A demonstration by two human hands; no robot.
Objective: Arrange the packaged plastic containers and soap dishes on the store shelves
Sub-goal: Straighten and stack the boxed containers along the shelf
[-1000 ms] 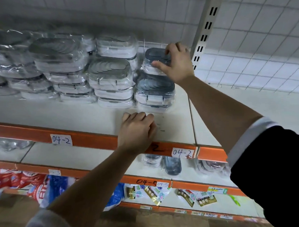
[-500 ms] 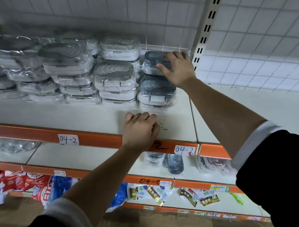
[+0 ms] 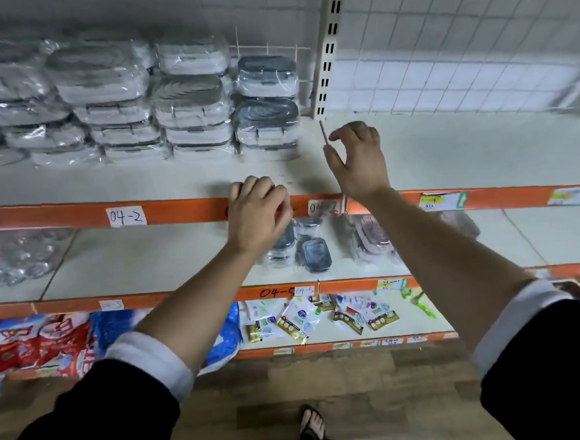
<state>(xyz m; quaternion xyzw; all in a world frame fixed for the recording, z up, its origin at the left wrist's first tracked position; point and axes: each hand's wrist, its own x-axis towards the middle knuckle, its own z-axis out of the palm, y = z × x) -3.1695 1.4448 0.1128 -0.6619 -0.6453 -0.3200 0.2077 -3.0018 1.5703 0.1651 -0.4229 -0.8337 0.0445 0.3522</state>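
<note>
stacks (image 3: pixel 190 101) neat; loose dishes (image 3: pixel 313 255) below unsorted. your right hand (image 3: pixel 357 160) empty, fingers apart; left hand (image 3: pixel 258 214) curled on shelf edge (image 3: pixel 65 214).

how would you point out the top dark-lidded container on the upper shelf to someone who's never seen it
On the upper shelf, with its orange front edge, go right to the slotted upright post. The wrapped container tops the stack nearest that post. Its lid is dark slate, unlike the paler grey lids to its left, and nothing sits on it.
</note>
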